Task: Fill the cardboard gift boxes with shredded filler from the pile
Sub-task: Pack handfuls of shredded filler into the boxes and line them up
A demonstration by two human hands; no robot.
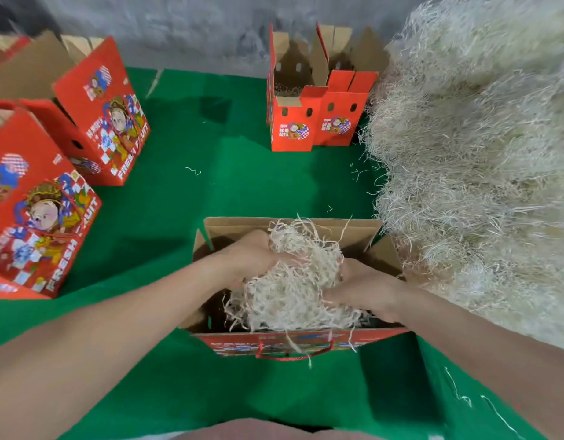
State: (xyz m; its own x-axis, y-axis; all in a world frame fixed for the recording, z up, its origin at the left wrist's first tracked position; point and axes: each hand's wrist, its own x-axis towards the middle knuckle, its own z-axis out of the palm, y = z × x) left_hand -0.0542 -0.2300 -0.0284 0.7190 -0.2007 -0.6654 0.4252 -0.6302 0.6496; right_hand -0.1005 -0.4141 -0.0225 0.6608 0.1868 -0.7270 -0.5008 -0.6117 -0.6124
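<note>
An open red cardboard gift box (374, 231) with brown flaps stands on the green cloth right in front of me. A clump of pale shredded filler (293, 281) sits over its opening, and both hands are in it. My left hand (252, 258) grips the clump from the left. My right hand (361, 289) grips it from the right, fingers sunk into the shreds. A big pile of the same filler (477, 160) rises along the right side, touching the box's right flap.
Two open red boxes (315, 122) stand at the back centre next to the pile, one with some filler inside. Two larger printed red boxes (84, 122) stand at the left. Green cloth (195, 192) with stray shreds lies between them. A grey wall is behind.
</note>
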